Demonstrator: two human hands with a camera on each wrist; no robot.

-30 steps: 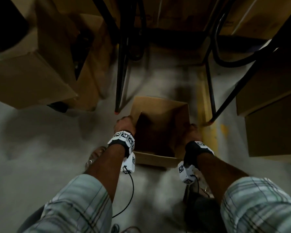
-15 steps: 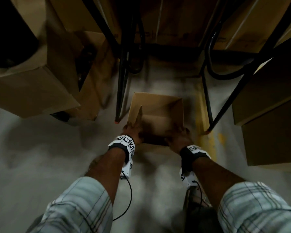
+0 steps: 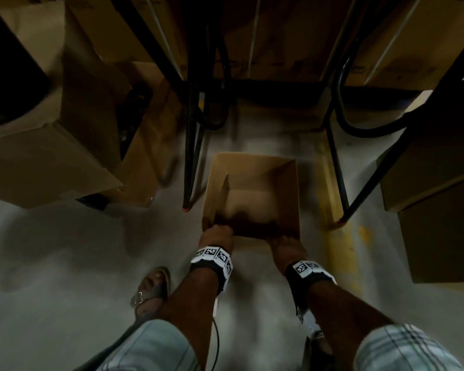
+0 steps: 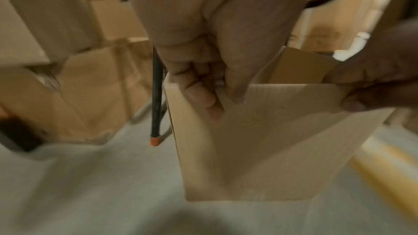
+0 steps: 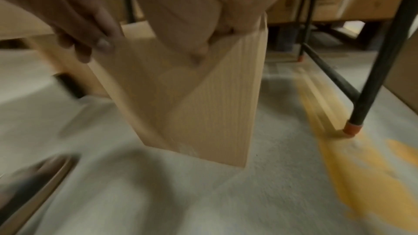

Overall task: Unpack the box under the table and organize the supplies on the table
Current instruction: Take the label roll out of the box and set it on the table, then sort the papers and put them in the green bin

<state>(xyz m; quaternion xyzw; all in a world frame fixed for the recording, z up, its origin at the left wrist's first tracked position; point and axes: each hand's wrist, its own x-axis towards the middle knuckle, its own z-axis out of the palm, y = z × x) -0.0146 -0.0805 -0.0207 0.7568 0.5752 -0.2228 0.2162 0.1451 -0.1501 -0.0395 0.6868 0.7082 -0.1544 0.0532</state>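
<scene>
A: Cardboard, plain brown: the box (image 3: 252,194) is open at the top and sits on the grey floor (image 3: 65,263) between two black table legs (image 3: 189,162). Do we read any writing?

B: We find none on it. Larger cartons (image 3: 51,156) at far left carry dark print, too blurred to read. The wrist bands (image 3: 212,254) bear black-and-white square codes.

A: Hand state?

B: Our left hand (image 3: 216,235) grips the near-left corner of the box's rim; the left wrist view shows the fingers (image 4: 199,96) curled over the edge (image 4: 282,87). Our right hand (image 3: 285,243) holds the near-right corner, thumb outside on the wall in its wrist view (image 5: 199,49).

A: What do the wrist views add?

B: Orange caps on the leg tips (image 5: 353,128) and a yellow painted floor line (image 5: 339,149). The head view alone shows the sandalled foot (image 3: 152,287) at near left.

A: Change from one second ago?

B: Both hands have shifted from the box's side walls to its near rim.
</scene>
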